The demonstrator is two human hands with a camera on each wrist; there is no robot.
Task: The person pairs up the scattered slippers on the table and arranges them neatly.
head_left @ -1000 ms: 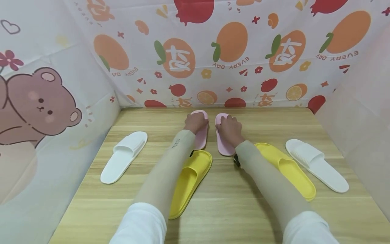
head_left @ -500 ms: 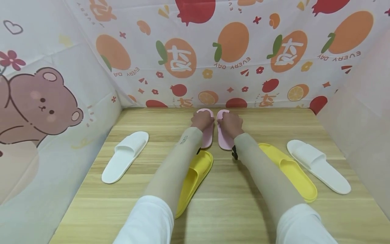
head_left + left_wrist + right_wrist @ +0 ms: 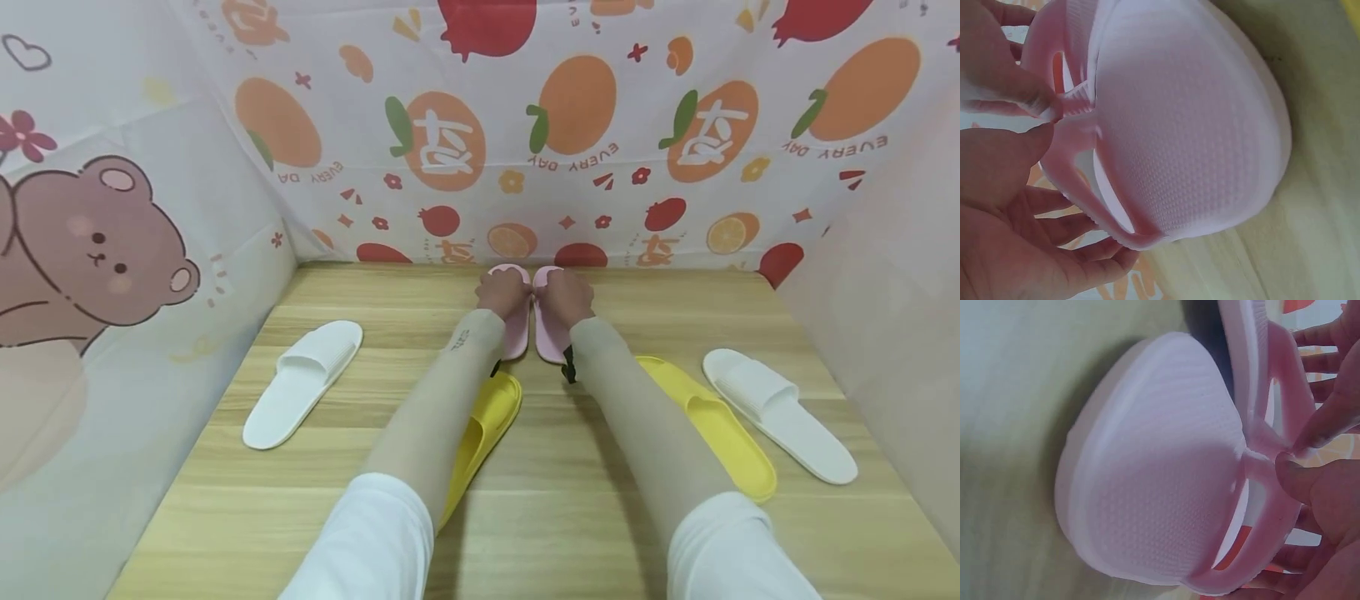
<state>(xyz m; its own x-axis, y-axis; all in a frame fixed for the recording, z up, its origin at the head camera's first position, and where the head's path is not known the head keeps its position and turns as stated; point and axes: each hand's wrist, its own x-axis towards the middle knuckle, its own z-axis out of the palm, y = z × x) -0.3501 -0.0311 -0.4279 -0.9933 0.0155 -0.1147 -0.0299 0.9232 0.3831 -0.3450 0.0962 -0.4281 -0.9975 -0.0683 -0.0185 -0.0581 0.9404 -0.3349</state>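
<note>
Side by side at the back of the wooden surface are two pink slippers, a left one and a right one, toes toward the patterned cloth. My left hand grips the strap of the left slipper, thumb on its inner side. The right slipper's strap is held in my right hand. Both thumbs meet where the two straps touch, as the left wrist view shows beside the left slipper's textured footbed. In the right wrist view the right slipper's heel stands close over the wood.
A yellow slipper lies partly under my left forearm; another yellow slipper is beside my right forearm. White slippers lie at the far left and far right. Fruit-print cloth walls the back edge.
The two pink slippers have come together from a gap, drawn inward by my hands and slightly toward the back cloth. Yellow and white slippers have stayed in place.
</note>
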